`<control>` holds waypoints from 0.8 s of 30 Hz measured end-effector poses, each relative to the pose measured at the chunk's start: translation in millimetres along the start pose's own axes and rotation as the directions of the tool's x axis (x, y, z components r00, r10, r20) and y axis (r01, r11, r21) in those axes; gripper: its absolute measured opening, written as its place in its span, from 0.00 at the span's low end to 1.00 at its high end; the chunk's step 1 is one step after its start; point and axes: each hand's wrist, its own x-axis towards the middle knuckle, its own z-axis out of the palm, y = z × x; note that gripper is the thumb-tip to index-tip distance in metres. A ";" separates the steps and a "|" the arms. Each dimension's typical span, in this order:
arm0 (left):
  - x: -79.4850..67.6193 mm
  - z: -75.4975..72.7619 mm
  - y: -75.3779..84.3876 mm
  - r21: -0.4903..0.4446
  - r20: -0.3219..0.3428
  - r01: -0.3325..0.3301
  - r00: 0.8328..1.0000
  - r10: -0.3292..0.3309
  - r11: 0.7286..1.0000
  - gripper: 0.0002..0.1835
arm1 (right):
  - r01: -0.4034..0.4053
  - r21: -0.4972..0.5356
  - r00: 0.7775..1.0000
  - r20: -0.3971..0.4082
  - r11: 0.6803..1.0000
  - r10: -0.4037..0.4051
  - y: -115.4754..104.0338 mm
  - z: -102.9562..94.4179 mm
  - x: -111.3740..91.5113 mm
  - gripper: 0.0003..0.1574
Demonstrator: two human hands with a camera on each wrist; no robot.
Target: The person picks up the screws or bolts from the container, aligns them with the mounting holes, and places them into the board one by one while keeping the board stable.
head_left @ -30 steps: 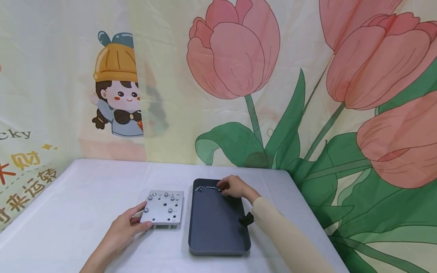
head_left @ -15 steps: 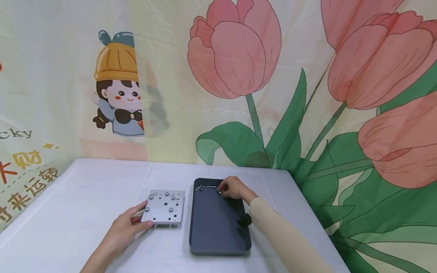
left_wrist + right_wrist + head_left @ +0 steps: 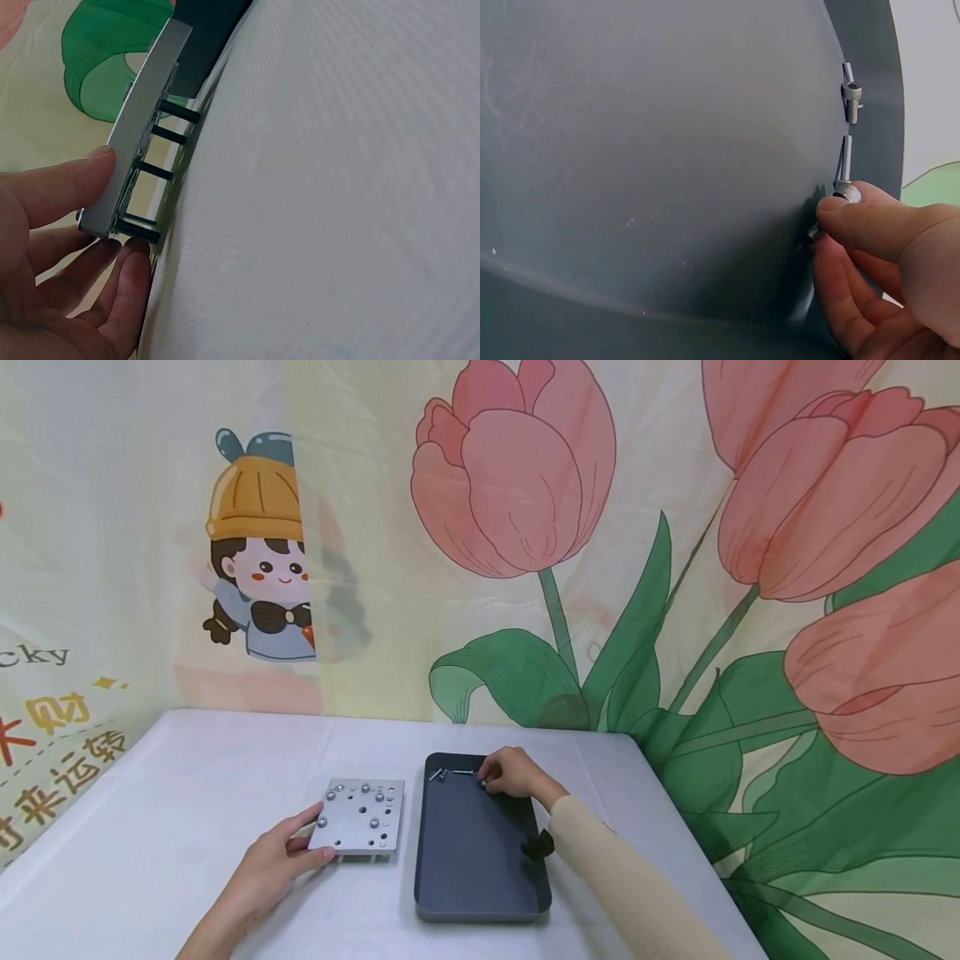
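Note:
At the left edge of a square silver metal plate (image 3: 348, 818), my left hand (image 3: 270, 860) grips it with the thumb on the near left corner. Several socket head screws sit in the plate's holes, and their threaded ends (image 3: 178, 112) stick out underneath in the left wrist view. Over the far right corner of a dark grey tray (image 3: 480, 860), my right hand (image 3: 517, 772) pinches a small screw (image 3: 814, 234) between thumb and fingers; the thumb covers its middle. Beside these fingertips, a smooth pin (image 3: 847, 156) and another socket head screw (image 3: 852, 94) lie along the tray wall.
A white cloth (image 3: 187, 793) covers the table under plate and tray. Close behind the table's far edge hangs a curtain (image 3: 375, 610) printed with tulips and a cartoon figure. A black strap piece (image 3: 537, 844) at my right wrist overlaps the tray's right rim.
My right fingers have shifted slightly at the tray's far corner, and the screw in them shows more. The left hand and plate stay in place.

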 end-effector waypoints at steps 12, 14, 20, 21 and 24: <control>-0.1 0.3 -3.0 -0.016 -0.001 -0.008 1.000 0.008 1.000 0.51 | 0.044 0.059 0.999 -0.030 0.997 -0.042 -5.1 -2.2 -1.5 0.09; -0.6 0.0 -3.1 -0.020 0.000 -0.014 1.000 0.014 1.000 0.51 | 0.046 0.081 0.998 -0.035 0.996 -0.043 -8.1 -2.7 -1.2 0.09; -1.0 -0.1 -2.6 -0.018 0.001 -0.009 1.000 0.010 1.000 0.51 | 0.055 0.118 0.997 -0.053 0.991 -0.049 -16.6 -3.1 -0.4 0.09; -1.1 -0.1 -2.5 -0.016 0.001 -0.008 1.000 0.008 1.000 0.51 | 0.062 0.120 0.997 -0.058 0.991 -0.055 -17.7 -2.8 -0.1 0.10; -1.1 0.1 -2.5 -0.015 0.000 -0.003 1.000 0.003 1.000 0.51 | 0.078 0.137 0.995 -0.075 0.987 -0.068 -20.4 -1.4 2.3 0.10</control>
